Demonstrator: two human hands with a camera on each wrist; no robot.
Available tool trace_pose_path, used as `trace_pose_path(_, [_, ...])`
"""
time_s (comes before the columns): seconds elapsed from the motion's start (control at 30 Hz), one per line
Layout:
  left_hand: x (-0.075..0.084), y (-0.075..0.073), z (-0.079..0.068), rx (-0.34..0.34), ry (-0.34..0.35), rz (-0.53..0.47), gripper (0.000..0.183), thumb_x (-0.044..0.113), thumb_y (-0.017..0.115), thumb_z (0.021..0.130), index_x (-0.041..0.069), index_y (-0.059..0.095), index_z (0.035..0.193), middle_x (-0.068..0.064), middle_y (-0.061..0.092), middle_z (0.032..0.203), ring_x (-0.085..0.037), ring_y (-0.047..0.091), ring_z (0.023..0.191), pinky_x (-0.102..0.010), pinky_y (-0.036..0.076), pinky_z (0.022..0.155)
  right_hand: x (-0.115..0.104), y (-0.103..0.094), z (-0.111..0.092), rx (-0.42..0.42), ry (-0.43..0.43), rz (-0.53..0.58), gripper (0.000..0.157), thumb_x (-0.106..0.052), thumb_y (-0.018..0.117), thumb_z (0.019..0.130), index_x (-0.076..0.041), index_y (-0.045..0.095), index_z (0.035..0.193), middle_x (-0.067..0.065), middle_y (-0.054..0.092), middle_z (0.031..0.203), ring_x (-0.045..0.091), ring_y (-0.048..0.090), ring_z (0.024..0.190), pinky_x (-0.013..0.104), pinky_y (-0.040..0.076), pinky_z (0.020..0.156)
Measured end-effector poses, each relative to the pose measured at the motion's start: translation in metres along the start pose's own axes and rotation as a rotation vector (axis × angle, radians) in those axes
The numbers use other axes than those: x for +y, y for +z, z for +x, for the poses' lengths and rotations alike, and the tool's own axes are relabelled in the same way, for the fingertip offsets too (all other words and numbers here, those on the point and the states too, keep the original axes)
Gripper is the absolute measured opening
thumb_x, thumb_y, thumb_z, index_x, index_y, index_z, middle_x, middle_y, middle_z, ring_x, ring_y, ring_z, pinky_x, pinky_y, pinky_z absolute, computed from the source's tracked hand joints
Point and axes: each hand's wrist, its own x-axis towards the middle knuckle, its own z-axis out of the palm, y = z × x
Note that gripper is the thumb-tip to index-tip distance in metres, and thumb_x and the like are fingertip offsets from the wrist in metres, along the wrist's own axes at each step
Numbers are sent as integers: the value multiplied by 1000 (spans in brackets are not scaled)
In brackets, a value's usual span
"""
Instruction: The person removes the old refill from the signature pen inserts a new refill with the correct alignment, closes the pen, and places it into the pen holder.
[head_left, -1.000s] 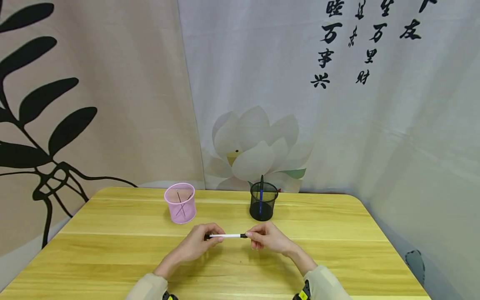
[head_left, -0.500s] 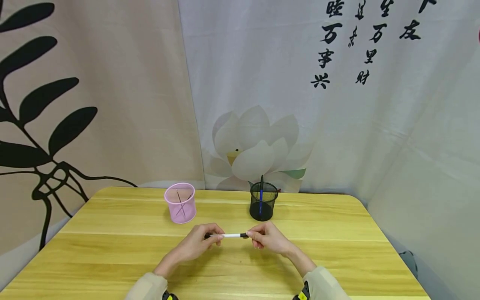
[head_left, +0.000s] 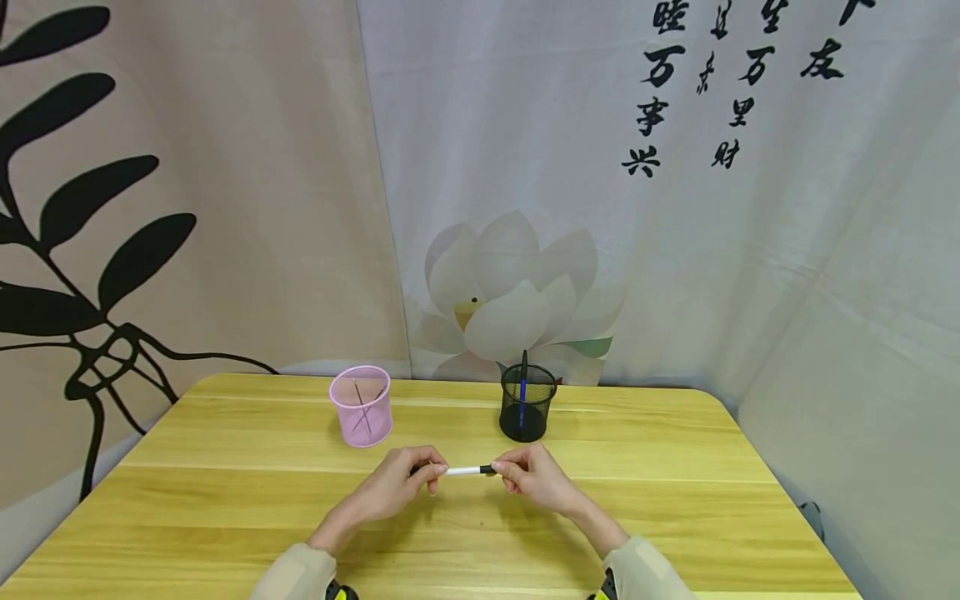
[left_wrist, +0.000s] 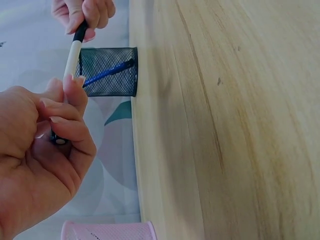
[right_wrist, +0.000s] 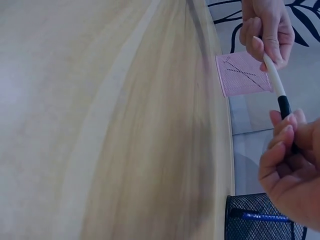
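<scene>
You are at a cloth-screened tabletop station; whether home or office cannot be determined. Printed cloth [head_left: 525, 150] hangs beyond the wood-grain table's [head_left: 480, 558] far, left and right edges. Your desk items near the far edge: a pink mesh cup [head_left: 363, 421] and a black mesh cup [head_left: 536, 421] containing a blue pen [head_left: 522, 392].

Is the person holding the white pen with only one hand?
No, the left hand holds the white pen and the right hand pinches its black cap.
</scene>
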Motion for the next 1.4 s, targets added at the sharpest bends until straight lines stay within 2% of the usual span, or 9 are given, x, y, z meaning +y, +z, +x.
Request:
trace_pose_path(0.23, [23,-3,-6,41,182,30,26,24,58,120,9,74,107,8,69,79,0,42,60,-20,33,48,-4,4,-1,62,-26,-41,22,5,63,110,25,72,104,21,58,67,-3,43,62,16,30,57])
trace_pose_path(0.47, [64,-12,-12,41,213,-13,34,30,60,119,2,73,106,6,67,78,2,39,60,-21,31,48,-4,7,-3,104,-22,-55,20,6,68,107,24,76,109,32,69,75,-5,54,67,13,48,62])
trace_pose_path(0.7, [105,-20,-17,13,69,-66,25,12,62,115,-7,72,102,-4,65,76,5,39,64,-19,29,51,-4,9,-4,134,-24,-42,19,9,70,105,25,76,114,39,77,88,-3,65,73,24,66,71])
trace_pose_path(0.8, [97,-18,-16,14,82,-49,25,14,62,115,-5,72,102,-2,65,76,4,39,62,-20,29,50,-3,9,-4,142,-21,-34,19,9,70,104,25,76,114,40,78,93,-1,69,76,25,67,73])
trace_pose_path(0.93, [54,-10,-9,38,147,-23,26,22,62,117,2,73,105,2,68,78,-2,42,60,-21,31,48,-4,8,-4,125,-17,-24,21,7,69,107,23,76,117,40,79,98,1,71,80,22,66,75])
trace_pose_path(1.03, [45,-8,-8,47,146,-28,27,24,59,119,4,73,107,3,69,79,-3,44,60,-21,33,48,-5,4,-3,94,-8,-15,23,3,67,109,22,76,120,39,78,96,1,70,79,24,66,75])
trace_pose_path(1.1, [61,-11,-10,33,101,-58,24,17,59,119,0,73,108,0,70,80,-1,44,60,-19,34,50,-5,2,-3,73,3,0,25,1,65,111,21,74,123,38,77,95,0,67,77,22,65,74])
trace_pose_path(1.23, [121,-22,-17,-2,-62,-135,21,3,58,116,-13,70,110,-16,70,81,-2,47,62,-19,39,55,-3,-2,-3,45,22,32,31,-5,61,115,22,72,126,40,74,93,-2,63,73,18,58,70])
trace_pose_path(1.4, [126,-23,-17,2,-99,-164,19,2,60,114,-14,70,111,-19,72,83,0,52,65,-17,45,59,-2,-3,-2,37,31,64,34,-7,56,118,22,71,119,43,72,91,-1,62,70,18,55,67])
